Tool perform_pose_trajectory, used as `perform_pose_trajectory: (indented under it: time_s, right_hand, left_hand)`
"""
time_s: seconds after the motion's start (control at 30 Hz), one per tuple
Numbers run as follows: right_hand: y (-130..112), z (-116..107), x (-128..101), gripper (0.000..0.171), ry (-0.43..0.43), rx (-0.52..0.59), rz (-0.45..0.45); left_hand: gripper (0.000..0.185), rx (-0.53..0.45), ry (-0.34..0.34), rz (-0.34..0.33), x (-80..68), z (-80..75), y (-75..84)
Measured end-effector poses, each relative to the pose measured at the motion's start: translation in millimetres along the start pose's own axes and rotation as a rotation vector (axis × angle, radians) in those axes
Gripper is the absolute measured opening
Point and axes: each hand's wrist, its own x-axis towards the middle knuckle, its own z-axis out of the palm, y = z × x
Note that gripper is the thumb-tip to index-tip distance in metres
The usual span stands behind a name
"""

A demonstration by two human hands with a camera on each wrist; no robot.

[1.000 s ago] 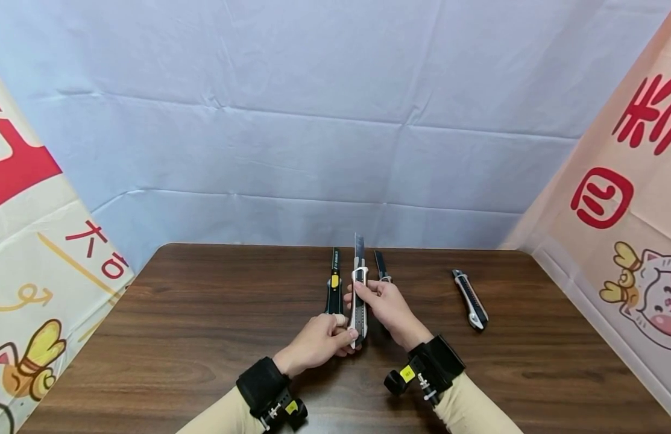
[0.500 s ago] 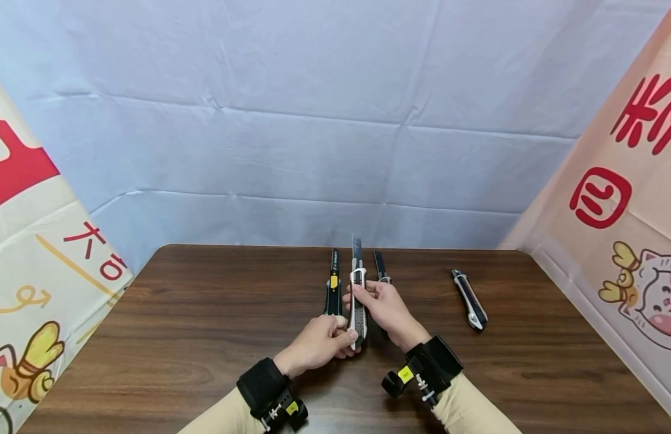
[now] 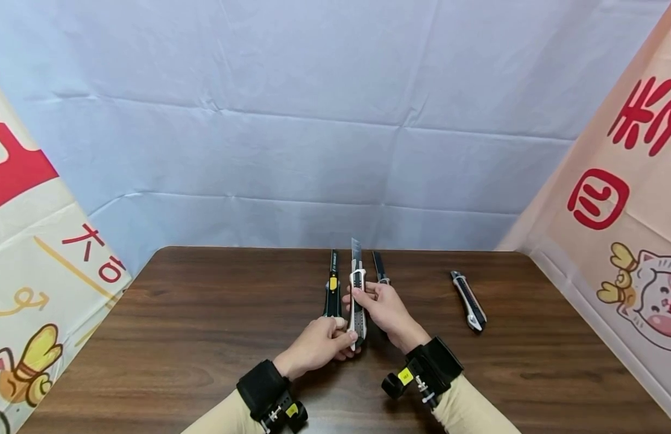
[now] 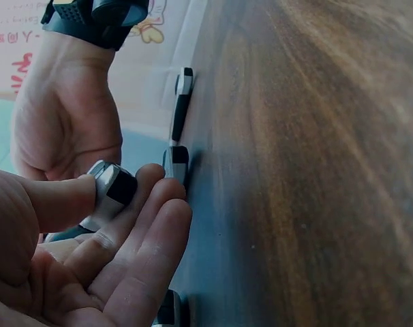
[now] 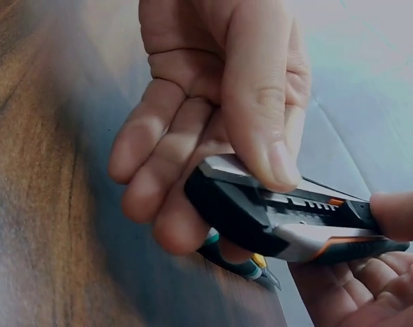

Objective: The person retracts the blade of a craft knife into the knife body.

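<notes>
1. Head view: I see both hands meeting over the middle of the dark wooden table (image 3: 178, 337), holding one silver-and-black utility knife (image 3: 357, 301) between them, its blade pointing to 12 o'clock and a short stretch of blade showing past the nose.
2. My left hand (image 3: 316, 346) sits at the knife's 7 o'clock – thumb and fingers are curled round the butt end, pinching it.
3. My right hand (image 3: 386, 310) comes in from 4 o'clock; the fingers wrap the front half of the body and the thumb lies on top near the slider.
4. Right wrist view: the thumb (image 5: 261, 102) presses flat on the knife's upper edge while the fingers cradle it from below – the hand is clamped on the knife (image 5: 288, 221), orange trim showing along its side.
5. Left wrist view: the left thumb (image 4: 50, 201) and fingers close on the rounded end cap (image 4: 111, 191), so this hand is gripping too.
6. At the held knife's 9 o'clock, just beside it, a black knife with a yellow slider (image 3: 333, 292) lies flat on the table, pointing to 12.
7. At its 2 o'clock a dark knife (image 3: 380, 268) pokes out from behind the right hand; most of it is hidden.
8. Well apart at 3 o'clock, a fourth knife, black and silver (image 3: 469, 299), lies angled towards 11.
9. A pale blue sheet (image 3: 335, 120) hangs at 12 o'clock, with printed banners at either side.
</notes>
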Motion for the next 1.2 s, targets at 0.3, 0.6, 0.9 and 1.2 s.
perform_pose_trajectory:
  time_s: [0.3, 0.6, 0.9, 1.2]
  right_hand:
    - [5.0, -4.6, 2.3, 0.039, -0.024, 0.029, -0.002]
    - [9.6, -7.5, 0.4, 0.051, -0.078, 0.090, 0.024]
    - [6.7, -2.4, -1.3, 0.040, 0.001, 0.021, 0.037]
    - [9.4, -2.0, -1.7, 0.037, 0.011, 0.016, 0.030]
  left_hand:
    - [0.023, -0.082, -0.024, -0.008, -0.6, 1.3, -1.4]
    - [0.023, -0.101, -0.003, -0.009, 1.1, 3.1, -2.6]
    - [0.022, -0.077, -0.008, -0.011, 1.2, 3.3, -1.4]
    - [0.022, -0.059, -0.004, -0.010, 1.9, 4.0, -1.4]
